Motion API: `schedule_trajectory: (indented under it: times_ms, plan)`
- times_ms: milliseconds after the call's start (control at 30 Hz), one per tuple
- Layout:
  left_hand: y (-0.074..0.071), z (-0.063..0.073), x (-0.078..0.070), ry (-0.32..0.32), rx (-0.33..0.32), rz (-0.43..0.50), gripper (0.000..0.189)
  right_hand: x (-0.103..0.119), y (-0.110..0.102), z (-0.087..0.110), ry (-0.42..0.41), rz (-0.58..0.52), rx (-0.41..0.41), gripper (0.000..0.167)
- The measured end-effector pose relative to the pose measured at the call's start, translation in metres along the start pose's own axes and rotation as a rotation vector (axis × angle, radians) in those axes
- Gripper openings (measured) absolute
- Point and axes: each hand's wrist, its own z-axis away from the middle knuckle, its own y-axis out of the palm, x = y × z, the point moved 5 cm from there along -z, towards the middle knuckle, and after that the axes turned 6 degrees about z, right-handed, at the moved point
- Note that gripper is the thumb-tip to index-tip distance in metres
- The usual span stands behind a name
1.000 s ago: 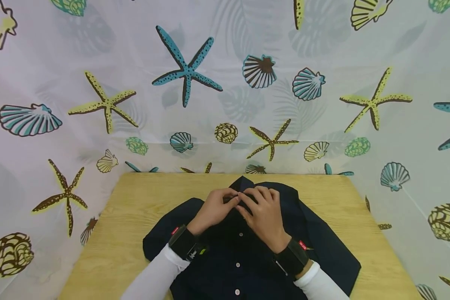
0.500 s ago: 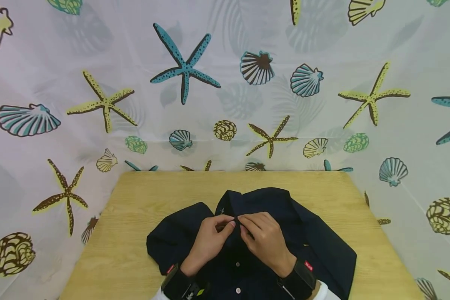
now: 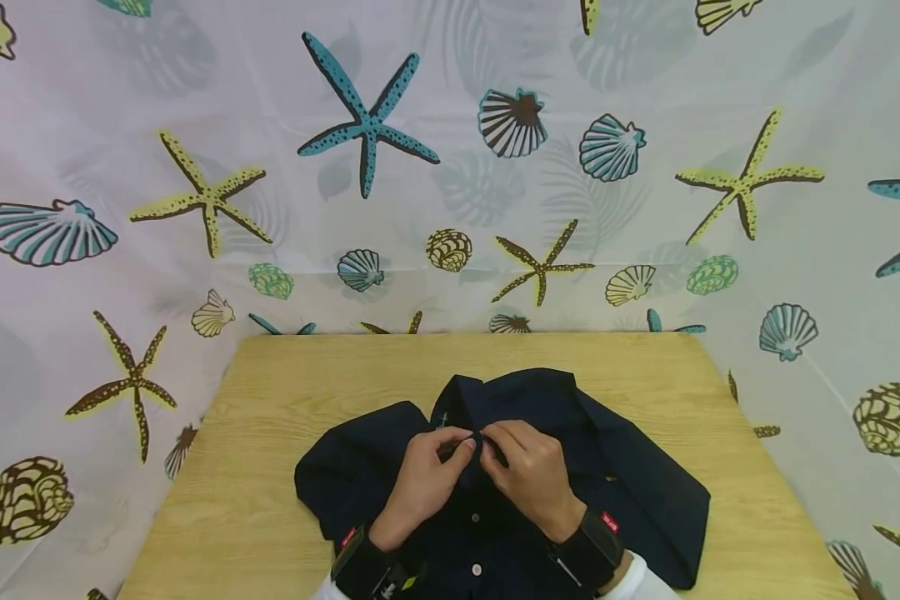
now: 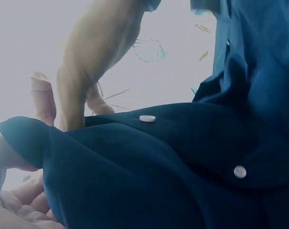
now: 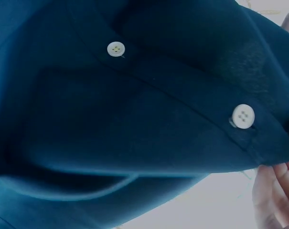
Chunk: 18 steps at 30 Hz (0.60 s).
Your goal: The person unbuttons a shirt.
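Note:
A dark navy button-up shirt (image 3: 367,458) lies on the table, collar at the far side. My left hand (image 3: 426,477) pinches the front opening just below the collar between thumb and forefinger. Close against it, my right hand (image 3: 531,473) pinches the same edge from the other side. Down the placket runs a row of white buttons (image 3: 477,570). In the left wrist view, cloth stretches up to the fingers, with a button (image 4: 147,118) near them. The right wrist view shows a four-hole button (image 5: 243,117) close to the gripped edge. Fingertips hide the pinched spot itself.
The light wooden table (image 3: 270,392) extends around the shirt on both sides. Behind it and along its sides hangs a white curtain (image 3: 285,100) printed with starfish and shells. One short sleeve (image 3: 667,508) spreads to the right.
Both hands have come down from the collar toward the body, still pinching the front edge. The collar has settled lower and opened out. Over the last half second they have barely moved.

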Motion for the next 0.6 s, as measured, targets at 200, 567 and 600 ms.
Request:
schedule_trajectory:
  times_ms: [200, 567, 600]
  plan:
    - [0.0047, 0.0007, 0.0020, -0.018, -0.015, -0.064, 0.022, 0.0003, 0.0028, 0.0022, -0.003, 0.011, -0.035, 0.020]
    - [0.0047, 0.0008, 0.0039, -0.002, 0.050, -0.123, 0.022, 0.0004, 0.0023, -0.0001, -0.140, -0.026, 0.097, 0.019]
    - [0.0041, 0.0004, 0.0045, -0.001, 0.059, -0.116, 0.022, -0.0003, 0.0022, -0.0001, -0.140, -0.046, 0.112, 0.017]
